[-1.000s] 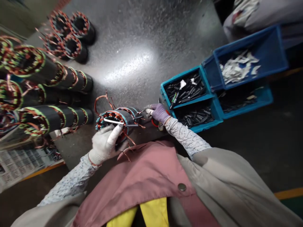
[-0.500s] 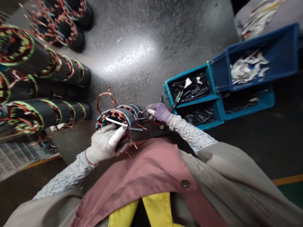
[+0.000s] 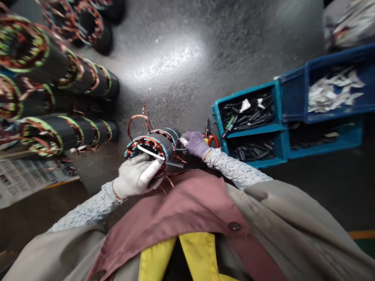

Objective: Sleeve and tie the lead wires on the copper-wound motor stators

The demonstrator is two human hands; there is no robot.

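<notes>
A short motor stator (image 3: 156, 142) lies on its side in front of me, copper windings and wire leads sticking out of it. My left hand (image 3: 137, 173), in a white glove, is closed round its near-left rim, thumb outside and fingers partly hidden in the bore. A thin white strip (image 3: 150, 152) crosses the bore by that thumb. At the stator's right end, my right hand (image 3: 196, 145) in a purple glove pinches by the wire leads; what lies between its fingertips is hidden. A grey sleeve (image 3: 175, 165) projects from the stator's lower side.
Red-handled pliers (image 3: 211, 139) lie right of my right hand. Beyond them stand teal bins (image 3: 249, 133) of black sleeves with a marker pen (image 3: 230, 125), and a blue bin (image 3: 306, 89) of white pieces. Rows of stators (image 3: 68, 134) lie at the left, others stand at the back left.
My right hand has moved left to the stator's end, and the pliers beside it show more fully. My left hand keeps its hold. The whole view has shifted slightly.
</notes>
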